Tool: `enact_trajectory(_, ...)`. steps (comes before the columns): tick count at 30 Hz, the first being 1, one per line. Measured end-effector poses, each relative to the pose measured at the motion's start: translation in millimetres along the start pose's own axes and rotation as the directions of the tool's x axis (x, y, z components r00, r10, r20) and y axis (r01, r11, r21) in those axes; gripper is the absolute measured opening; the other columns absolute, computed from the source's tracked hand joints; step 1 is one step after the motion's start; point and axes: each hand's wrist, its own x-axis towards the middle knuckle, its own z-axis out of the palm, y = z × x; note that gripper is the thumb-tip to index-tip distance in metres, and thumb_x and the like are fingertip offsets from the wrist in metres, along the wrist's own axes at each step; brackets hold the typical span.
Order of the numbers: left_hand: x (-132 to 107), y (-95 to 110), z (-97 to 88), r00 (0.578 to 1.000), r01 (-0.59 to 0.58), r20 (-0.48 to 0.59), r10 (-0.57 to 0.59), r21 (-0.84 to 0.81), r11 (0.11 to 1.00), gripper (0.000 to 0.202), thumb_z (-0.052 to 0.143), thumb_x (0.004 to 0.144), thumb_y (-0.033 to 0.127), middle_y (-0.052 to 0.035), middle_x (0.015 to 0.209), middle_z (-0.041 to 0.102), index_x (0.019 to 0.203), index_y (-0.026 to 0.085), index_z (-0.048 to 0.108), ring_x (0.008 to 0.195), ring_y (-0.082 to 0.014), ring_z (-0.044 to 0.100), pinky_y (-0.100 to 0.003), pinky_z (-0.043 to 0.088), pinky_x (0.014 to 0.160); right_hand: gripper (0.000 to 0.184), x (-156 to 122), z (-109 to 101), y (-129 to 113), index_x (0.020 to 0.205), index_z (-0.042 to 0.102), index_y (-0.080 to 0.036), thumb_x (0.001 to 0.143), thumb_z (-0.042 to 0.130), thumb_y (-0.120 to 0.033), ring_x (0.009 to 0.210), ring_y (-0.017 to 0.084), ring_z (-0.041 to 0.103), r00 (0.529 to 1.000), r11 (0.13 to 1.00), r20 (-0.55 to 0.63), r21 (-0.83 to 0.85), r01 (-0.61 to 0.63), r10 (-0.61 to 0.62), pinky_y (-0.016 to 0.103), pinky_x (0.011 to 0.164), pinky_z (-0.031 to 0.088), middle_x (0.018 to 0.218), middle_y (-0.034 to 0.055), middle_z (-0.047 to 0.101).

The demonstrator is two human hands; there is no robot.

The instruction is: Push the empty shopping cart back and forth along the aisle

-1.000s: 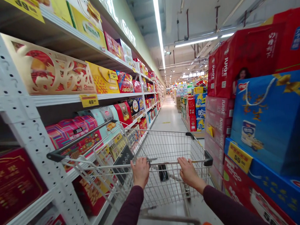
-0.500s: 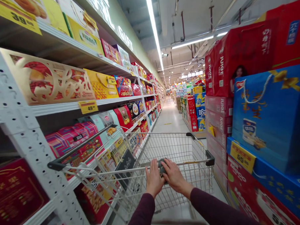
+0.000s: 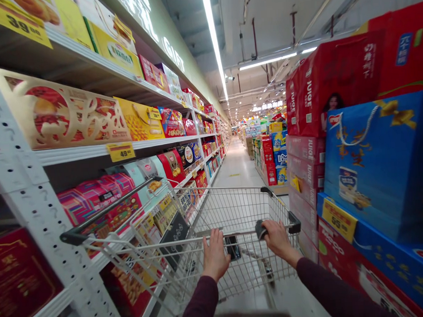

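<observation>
A wire shopping cart (image 3: 213,194) stands turned in front of me, with black corner caps and a dark bar at its left end. My left hand (image 3: 215,254) lies over the cart's near top rail, its fingers stretched out and holding nothing. Just right of those fingers, a small dark rectangular panel (image 3: 232,247) shows against the cart's near side. My right hand (image 3: 276,240) is by the right part of the same rail, its fingers closed on a dark grey soft-looking lump (image 3: 260,229). I cannot make out exactly what that lump is.
Shelves (image 3: 88,152) of boxed gifts run along the left side. On the right rise stacked red cartons (image 3: 344,78) and a blue gift bag (image 3: 376,165), close to the cart's right end. A tiled aisle (image 3: 237,164) stretches ahead between them.
My hands have parted. The right one moved right along the rail with the grey lump, uncovering the dark panel. My left hand stayed nearly in place.
</observation>
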Motion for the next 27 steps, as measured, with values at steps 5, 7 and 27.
enact_trajectory(5,3,7,-3.1,0.999,0.036,0.007,-0.036,0.009,0.999,0.075,0.047,0.067,0.028,-0.0121,0.150,0.027,0.138,0.008,0.035,0.141,-0.0249,0.014,-0.051,0.007,0.114,0.045,7,3,-22,0.114,0.059,-0.018,0.072,0.046,-0.010,0.105,0.022,0.051,0.993,0.993,0.033,0.034,0.112,-0.114,0.033,0.093,0.033,0.114,0.0084,0.060)
enact_trajectory(7,4,7,-3.1,1.000,0.027,-0.001,-0.027,0.012,1.000,0.075,0.048,0.066,0.026,-0.0122,0.150,0.028,0.138,0.008,0.035,0.141,-0.0248,0.015,-0.051,0.008,0.114,0.047,11,9,-40,0.118,0.058,-0.019,0.073,0.047,-0.011,0.106,0.021,0.050,0.984,0.985,0.060,0.056,0.166,-0.170,0.031,0.093,0.033,0.118,0.0082,0.058)
enact_trajectory(27,10,7,-1.7,1.000,-0.015,-0.006,0.015,0.054,0.998,0.069,0.050,0.071,0.025,-0.0155,0.149,0.029,0.136,0.008,0.035,0.140,-0.0271,0.017,-0.054,0.010,0.113,0.035,9,-14,43,0.108,0.062,-0.017,0.077,0.046,-0.011,0.103,0.021,0.048,0.990,0.979,0.139,-0.205,0.002,0.027,0.030,0.089,0.029,0.111,0.0095,0.058)
